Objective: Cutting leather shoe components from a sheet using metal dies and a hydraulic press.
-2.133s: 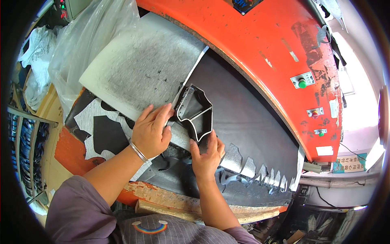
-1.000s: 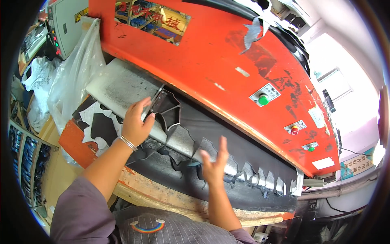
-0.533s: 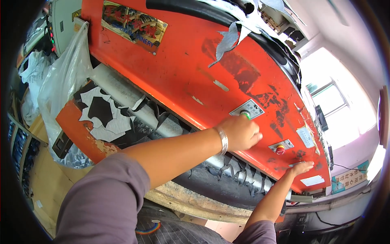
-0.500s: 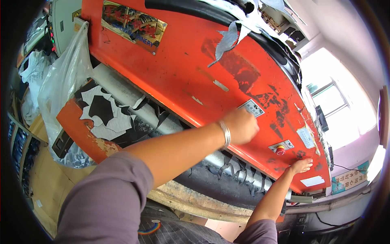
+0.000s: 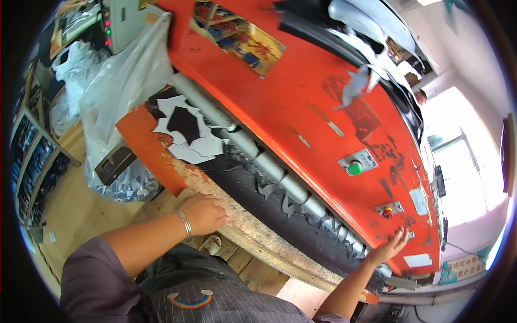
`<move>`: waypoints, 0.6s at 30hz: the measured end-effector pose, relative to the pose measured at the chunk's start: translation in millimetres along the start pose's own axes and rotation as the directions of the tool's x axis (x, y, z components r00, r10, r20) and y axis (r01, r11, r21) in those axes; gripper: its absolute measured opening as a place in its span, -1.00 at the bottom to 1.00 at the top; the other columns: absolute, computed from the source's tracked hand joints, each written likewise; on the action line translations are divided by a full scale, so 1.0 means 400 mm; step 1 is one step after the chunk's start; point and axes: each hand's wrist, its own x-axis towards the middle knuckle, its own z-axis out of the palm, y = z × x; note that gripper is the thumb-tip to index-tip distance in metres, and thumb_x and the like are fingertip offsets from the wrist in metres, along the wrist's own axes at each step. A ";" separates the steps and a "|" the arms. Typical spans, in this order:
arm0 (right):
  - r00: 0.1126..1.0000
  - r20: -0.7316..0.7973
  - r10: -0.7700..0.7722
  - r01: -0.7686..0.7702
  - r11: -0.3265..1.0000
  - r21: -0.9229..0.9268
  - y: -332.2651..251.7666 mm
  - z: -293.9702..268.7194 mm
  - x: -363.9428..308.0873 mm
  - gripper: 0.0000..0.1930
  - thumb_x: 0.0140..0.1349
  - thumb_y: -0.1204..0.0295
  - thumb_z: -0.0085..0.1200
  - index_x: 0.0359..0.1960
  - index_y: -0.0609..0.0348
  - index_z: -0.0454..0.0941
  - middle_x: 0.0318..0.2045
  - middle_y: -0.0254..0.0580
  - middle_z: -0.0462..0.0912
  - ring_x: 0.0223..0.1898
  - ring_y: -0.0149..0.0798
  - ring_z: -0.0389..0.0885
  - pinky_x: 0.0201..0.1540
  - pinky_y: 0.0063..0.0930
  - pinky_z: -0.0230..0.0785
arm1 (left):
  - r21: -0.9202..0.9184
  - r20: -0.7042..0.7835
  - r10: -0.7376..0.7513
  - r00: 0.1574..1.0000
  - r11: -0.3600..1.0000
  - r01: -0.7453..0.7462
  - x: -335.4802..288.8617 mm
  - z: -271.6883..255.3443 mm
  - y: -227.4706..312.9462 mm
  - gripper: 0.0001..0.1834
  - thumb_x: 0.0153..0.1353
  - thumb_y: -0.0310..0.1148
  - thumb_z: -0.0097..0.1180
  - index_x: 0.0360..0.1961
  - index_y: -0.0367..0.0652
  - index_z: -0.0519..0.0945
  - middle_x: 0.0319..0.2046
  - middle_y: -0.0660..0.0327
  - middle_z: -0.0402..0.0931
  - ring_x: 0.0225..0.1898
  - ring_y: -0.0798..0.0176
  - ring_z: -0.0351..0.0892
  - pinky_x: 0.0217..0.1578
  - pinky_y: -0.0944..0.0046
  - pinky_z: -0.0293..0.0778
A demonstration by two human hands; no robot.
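My left hand lies on the worn wooden front edge of a red machine, its fingers curled in and nothing seen in them. Over at the right, my right hand is raised against the red panel, fingers extended beside a small green button that they partly cover. Above that hand sits a red knob button, and further up-left a larger green button. White cut sheet pieces and a black piece lie on the machine's left end.
A metal roller runs along the panel's foot, with black scrap strips hanging by it. A large clear plastic bag hangs at the left end. Scraps drape over the machine's top. Shelves stand far left.
My left hand has come down and left from beside the larger green button to the wooden edge. My right hand stays at the panel's right end. The view has shifted.
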 end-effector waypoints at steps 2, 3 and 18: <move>0.983 0.161 -0.083 0.065 0.991 0.113 -0.088 0.122 -0.120 -0.65 0.38 0.37 -0.11 0.12 0.30 0.34 0.00 -0.11 0.48 0.05 -0.23 0.41 0.16 -0.29 0.22 | 0.026 -0.068 -0.044 0.997 0.999 0.046 -0.008 0.007 0.032 -0.77 0.17 -0.17 0.03 -0.47 -0.01 0.64 -0.37 0.23 0.56 -0.18 0.16 0.54 -0.07 0.12 0.41; 0.952 0.267 -0.147 0.115 0.984 0.133 -0.104 0.194 -0.188 -0.66 0.35 0.36 -0.07 0.09 0.27 0.39 -0.01 -0.15 0.51 0.04 -0.30 0.43 0.12 -0.36 0.24 | 0.068 -0.130 -0.081 0.988 0.994 0.090 -0.015 0.005 0.049 -0.79 0.14 -0.20 0.05 -0.49 -0.02 0.64 -0.39 0.24 0.54 -0.18 0.17 0.52 -0.06 0.14 0.39; 0.458 0.879 -0.134 0.395 0.916 -0.067 -0.192 0.681 -0.527 -0.29 0.03 0.04 0.26 0.17 0.18 0.39 0.12 0.15 0.43 0.19 0.13 0.29 0.22 -0.08 0.17 | -0.042 0.381 -0.126 0.916 0.987 0.154 -0.042 -0.076 0.008 -0.63 0.06 -0.07 -0.01 -0.57 -0.12 0.66 -0.47 0.08 0.60 -0.34 -0.02 0.61 -0.25 0.03 0.48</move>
